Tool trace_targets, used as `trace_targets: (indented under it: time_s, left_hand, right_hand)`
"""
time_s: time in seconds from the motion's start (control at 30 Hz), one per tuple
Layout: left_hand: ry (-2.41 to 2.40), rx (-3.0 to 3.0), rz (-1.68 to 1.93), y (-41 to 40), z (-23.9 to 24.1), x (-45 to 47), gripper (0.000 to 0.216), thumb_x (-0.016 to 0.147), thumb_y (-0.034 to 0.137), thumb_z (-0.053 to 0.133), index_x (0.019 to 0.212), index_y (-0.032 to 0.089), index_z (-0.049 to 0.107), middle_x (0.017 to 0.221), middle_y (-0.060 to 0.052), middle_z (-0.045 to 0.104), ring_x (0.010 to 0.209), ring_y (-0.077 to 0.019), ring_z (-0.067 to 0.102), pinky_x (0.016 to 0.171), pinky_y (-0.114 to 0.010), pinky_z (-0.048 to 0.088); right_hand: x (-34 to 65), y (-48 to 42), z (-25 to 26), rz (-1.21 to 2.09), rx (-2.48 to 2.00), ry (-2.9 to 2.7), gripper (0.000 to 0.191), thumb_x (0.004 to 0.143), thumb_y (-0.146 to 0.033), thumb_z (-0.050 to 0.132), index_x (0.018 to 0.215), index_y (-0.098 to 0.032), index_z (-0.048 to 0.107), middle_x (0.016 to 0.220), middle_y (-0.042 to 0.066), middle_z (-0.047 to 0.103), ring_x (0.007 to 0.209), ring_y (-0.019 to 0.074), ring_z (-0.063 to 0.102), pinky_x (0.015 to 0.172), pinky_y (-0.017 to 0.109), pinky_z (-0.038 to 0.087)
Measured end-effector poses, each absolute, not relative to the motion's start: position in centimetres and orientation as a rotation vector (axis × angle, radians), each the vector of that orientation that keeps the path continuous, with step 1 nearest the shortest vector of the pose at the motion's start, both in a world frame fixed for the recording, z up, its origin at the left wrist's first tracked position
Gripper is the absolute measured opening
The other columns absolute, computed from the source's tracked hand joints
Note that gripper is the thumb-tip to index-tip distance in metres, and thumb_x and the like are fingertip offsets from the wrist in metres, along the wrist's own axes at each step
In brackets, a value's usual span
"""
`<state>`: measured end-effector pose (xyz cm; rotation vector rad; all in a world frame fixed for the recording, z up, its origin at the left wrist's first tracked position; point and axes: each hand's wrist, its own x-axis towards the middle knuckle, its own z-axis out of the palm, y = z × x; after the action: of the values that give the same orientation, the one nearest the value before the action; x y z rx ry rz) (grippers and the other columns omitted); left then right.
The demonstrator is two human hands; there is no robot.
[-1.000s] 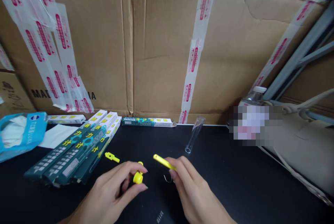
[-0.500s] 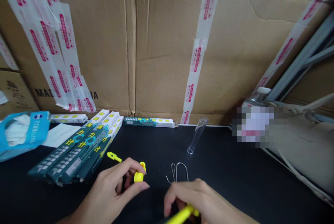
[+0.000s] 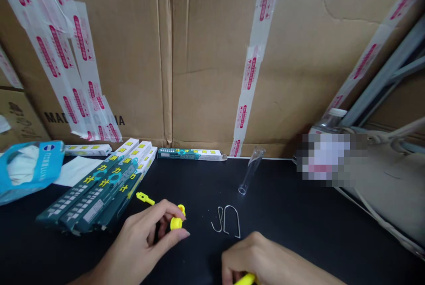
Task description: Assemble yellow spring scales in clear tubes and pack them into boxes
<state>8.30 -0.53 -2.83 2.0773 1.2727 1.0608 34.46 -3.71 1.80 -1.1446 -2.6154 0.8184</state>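
Black tabletop [image 3: 299,227] underlies everything: left hand [image 3: 142,236] pinches a yellow cap [image 3: 175,223] at its fingertips; right hand [image 3: 255,258], drawn nearer the body, curls over a yellow rod [image 3: 245,279], grip hidden, leaving bent metal wires [image 3: 224,220] uncovered beyond its fingers.

a black table [image 3: 299,218] carries boxes [image 3: 104,183], bent wires [image 3: 224,221], a tube [image 3: 251,172].

Cardboard [image 3: 206,68] stands behind the black table [image 3: 292,205], bearing red-printed tape [image 3: 249,70]; blue pack [image 3: 52,161] at left, next to a white sheet [image 3: 75,171]; capped bottle [image 3: 333,120] at right, partly pixelated, beside a pale bag [image 3: 388,192]; metal frame [image 3: 381,72] behind.
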Motion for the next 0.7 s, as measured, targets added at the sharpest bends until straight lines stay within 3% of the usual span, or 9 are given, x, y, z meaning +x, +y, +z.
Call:
trace_targets:
  time_s: [0.23,0.33,0.4,0.53,0.7]
  left_hand:
    - [1.279,2.093,1.025,-0.6,-2.5,8.4,0.011,0.086,0.038,0.07,0.087,0.028,0.071,0.065,0.01,0.061,0.044,-0.0077,0.037,0.046,-0.014,0.041]
    - [1.278,2.089,1.019,-0.6,-2.4,8.3,0.012,0.087,0.04,0.069,0.087,0.028,0.071,0.064,0.009,0.061,0.044,-0.008,0.039,0.046,-0.015,0.041]
    - [1.279,2.087,1.007,-0.6,-2.5,8.3,0.012,0.087,0.04,0.069,0.087,0.028,0.071,0.064,0.009,0.061,0.045,-0.0081,0.04,0.046,-0.014,0.04]
    - [1.278,2.103,1.009,-0.6,-2.5,8.4,0.01,0.087,0.038,0.069,0.088,0.029,0.072,0.064,0.01,0.059,0.044,-0.0077,0.039,0.046,-0.014,0.04]
    - [1.254,2.121,1.013,-0.7,-2.3,8.4,0.01,0.087,0.039,0.07,0.087,0.029,0.072,0.063,0.01,0.058,0.044,-0.0078,0.039,0.046,-0.014,0.04]
  right_hand:
    - [33.5,-3.5,-0.2,0.49,-1.265,-2.487,0.035,0.085,-0.002,0.061,0.111,-0.024,0.067,0.097,0.0,0.077,0.063,0.0148,0.073,0.061,0.022,0.057]
    - [33.4,-3.2,-1.4,0.559,-1.183,-2.309,0.036,0.09,-0.005,0.055,0.119,-0.025,0.063,0.1,0.001,0.078,0.076,0.0158,0.077,0.07,0.022,0.06]
    - [33.4,-2.8,-1.9,0.606,-1.196,-2.116,0.029,0.094,-0.009,0.054,0.115,-0.027,0.064,0.098,-0.002,0.08,0.081,0.0152,0.079,0.074,0.02,0.059]
    - [33.3,-1.8,-2.4,0.522,-1.312,-1.939,0.008,0.096,-0.019,0.065,0.091,-0.026,0.068,0.077,-0.006,0.076,0.063,0.0136,0.073,0.062,0.02,0.054]
    - [32.9,-1.0,-2.6,0.425,-1.257,-1.993,0.015,0.098,-0.022,0.066,0.084,-0.023,0.072,0.079,-0.002,0.073,0.067,0.0145,0.07,0.064,0.022,0.051]
